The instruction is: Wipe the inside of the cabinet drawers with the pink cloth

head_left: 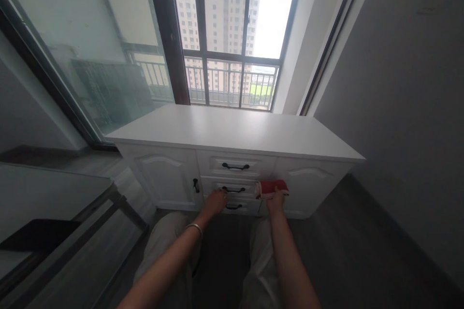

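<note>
Cabinet (pixel 235 130) white, 3 stacked drawers | left hand (pixel 215 201) curled at middle drawer's black handle (pixel 234 189) | right hand (pixel 275 200) pinching red cloth (pixel 272 188) against cabinet front, right of handle

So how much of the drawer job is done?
All three drawers look shut. The left hand is at the middle drawer's handle, and the right hand holds a red cloth against the white cabinet. No drawer is open yet, and whether anything got wiped I can't tell.
</note>
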